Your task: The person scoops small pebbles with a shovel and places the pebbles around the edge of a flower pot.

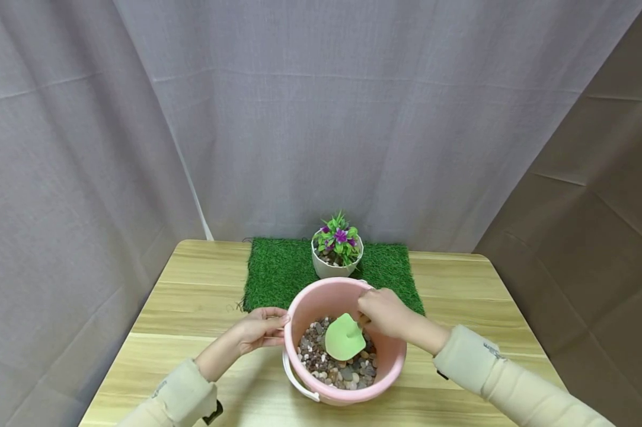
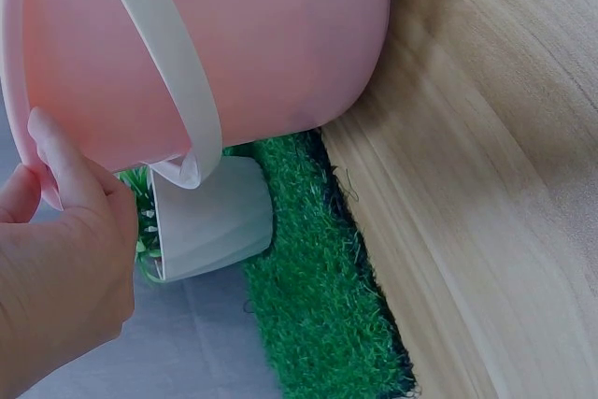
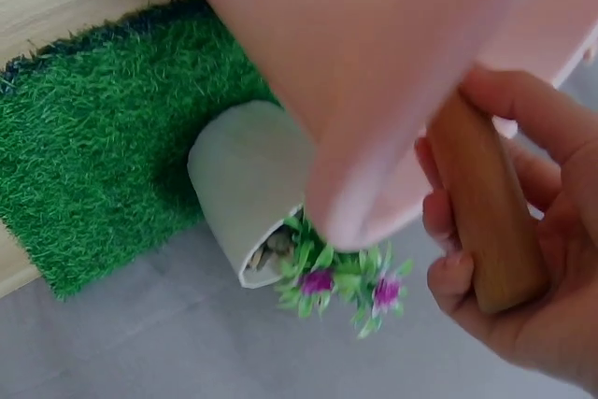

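Observation:
A pink bucket [image 1: 316,301] stands on the table with a bed of mixed pebbles [image 1: 335,375] inside. My left hand [image 1: 259,329] pinches the bucket's rim at its left side, thumb and fingers on either side of the edge in the left wrist view. In my right hand [image 1: 386,311], reaching over the right rim, is a garden trowel with a green blade [image 1: 343,343]. The fingers wrap round its wooden handle [image 3: 486,207] in the right wrist view. The blade is over the pebbles inside the bucket; whether it touches them I cannot tell. A white bail [image 2: 173,58] hangs down the bucket's side.
Behind the bucket, a white pot [image 1: 335,270] with a purple-flowered plant [image 1: 341,236] stands on a green grass mat [image 1: 280,267]. The wooden table [image 1: 203,296] extends to both sides. Grey cloth [image 1: 321,118] hangs along its back.

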A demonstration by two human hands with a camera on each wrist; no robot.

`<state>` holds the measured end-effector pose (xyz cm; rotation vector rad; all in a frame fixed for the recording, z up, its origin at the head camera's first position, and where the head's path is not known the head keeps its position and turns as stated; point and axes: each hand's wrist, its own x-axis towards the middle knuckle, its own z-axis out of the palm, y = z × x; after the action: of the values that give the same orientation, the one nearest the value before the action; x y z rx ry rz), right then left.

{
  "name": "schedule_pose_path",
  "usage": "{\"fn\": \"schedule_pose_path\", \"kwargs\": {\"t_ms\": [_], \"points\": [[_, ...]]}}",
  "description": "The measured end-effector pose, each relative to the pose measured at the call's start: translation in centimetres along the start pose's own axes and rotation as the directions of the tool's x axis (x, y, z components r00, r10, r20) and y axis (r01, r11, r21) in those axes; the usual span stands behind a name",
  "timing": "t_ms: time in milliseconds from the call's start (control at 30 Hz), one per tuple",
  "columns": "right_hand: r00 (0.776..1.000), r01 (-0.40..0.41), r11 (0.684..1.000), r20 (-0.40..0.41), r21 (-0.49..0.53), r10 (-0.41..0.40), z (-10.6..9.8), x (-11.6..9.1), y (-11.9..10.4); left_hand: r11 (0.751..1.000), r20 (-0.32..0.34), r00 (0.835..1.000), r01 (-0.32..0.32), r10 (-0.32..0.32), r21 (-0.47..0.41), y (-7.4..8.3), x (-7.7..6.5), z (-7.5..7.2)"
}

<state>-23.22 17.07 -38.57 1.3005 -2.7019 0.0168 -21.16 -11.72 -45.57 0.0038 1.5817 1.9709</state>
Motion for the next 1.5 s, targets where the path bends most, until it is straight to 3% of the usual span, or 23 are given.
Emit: {"fn": "schedule_pose_path", "kwargs": {"t_ms": [200, 400, 533, 667, 833, 1067, 1333, 1500], "points": [[0.999, 0.019, 0.996, -0.044, -0.090, -0.023, 1.6, 0.0, -0.9, 1.000, -0.006, 1.000, 0.005, -0.005, 0.002, -0.1, 0.1, 0.1], [0.995, 0.070, 0.993, -0.058, -0.098, -0.076, 3.7, 0.0, -1.6, 1.000, -0.014, 1.000, 0.006, -0.006, 0.006, -0.2, 0.1, 0.0], [0.998, 0.040, 0.999, -0.053, -0.009, -0.040, 4.1, 0.0, -1.5, 1.000, -0.012, 1.000, -0.001, 0.001, 0.006, -0.2, 0.1, 0.0], [1.000, -0.013, 0.993, 0.022, 0.119, 0.010, 4.2, -0.1, -1.0, 1.000, -0.012, 1.000, 0.005, -0.005, 0.004, -0.4, 0.2, 0.0], [0.996, -0.048, 0.978, 0.084, 0.205, 0.032, 4.3, -0.3, -0.7, 1.000, -0.022, 1.000, 0.003, -0.003, 0.006, -0.5, 0.2, -0.1], [0.983, -0.087, 0.924, 0.185, 0.372, 0.018, 4.5, -0.1, -0.9, 1.000, -0.010, 1.000, -0.005, 0.005, 0.013, -0.5, 0.3, -0.1], [0.984, -0.104, 0.872, 0.180, 0.478, 0.019, 3.2, 0.1, 0.6, 1.000, -0.016, 1.000, -0.007, 0.007, 0.011, -0.2, 0.1, 0.0], [0.976, -0.139, 0.819, 0.218, 0.557, 0.018, 2.3, 0.3, 1.7, 1.000, -0.013, 1.000, -0.009, 0.009, 0.009, -0.2, 0.1, 0.0]]}}
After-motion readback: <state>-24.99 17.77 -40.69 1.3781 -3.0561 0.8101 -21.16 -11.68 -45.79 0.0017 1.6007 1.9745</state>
